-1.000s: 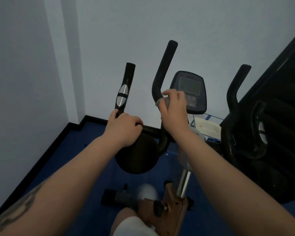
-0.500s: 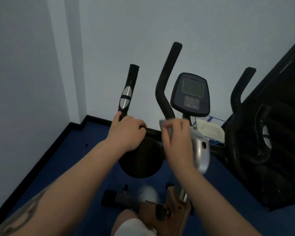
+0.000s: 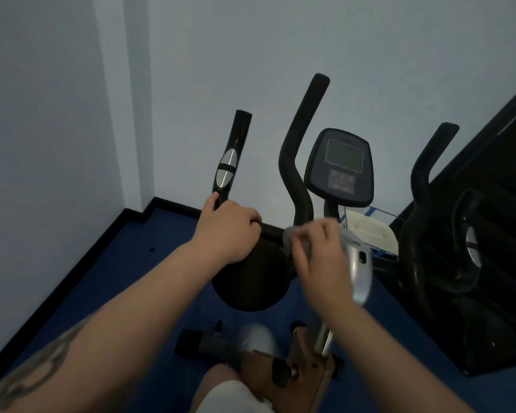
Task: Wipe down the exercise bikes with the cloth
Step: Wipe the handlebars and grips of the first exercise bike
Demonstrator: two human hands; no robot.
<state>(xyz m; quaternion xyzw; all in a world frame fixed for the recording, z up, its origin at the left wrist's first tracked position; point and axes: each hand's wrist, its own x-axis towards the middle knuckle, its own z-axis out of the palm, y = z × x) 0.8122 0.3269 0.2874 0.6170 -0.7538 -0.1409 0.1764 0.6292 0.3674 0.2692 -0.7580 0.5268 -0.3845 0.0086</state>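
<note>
left hand (image 3: 227, 231): wrapped tight round the base of the left handlebar (image 3: 231, 158), steadying the bike (image 3: 280, 293)
right hand (image 3: 319, 257): fingers pinched shut on the cloth (image 3: 292, 238), bit blurry
cloth: down at the foot of the curved middle handlebar (image 3: 298, 162), near the grey stem cover (image 3: 359, 272)
done so far: honestly we can't tell what's clean
left to do: we'd guess the console (image 3: 340, 165), right handlebar (image 3: 426, 174), frame, plus any other bikes
</note>
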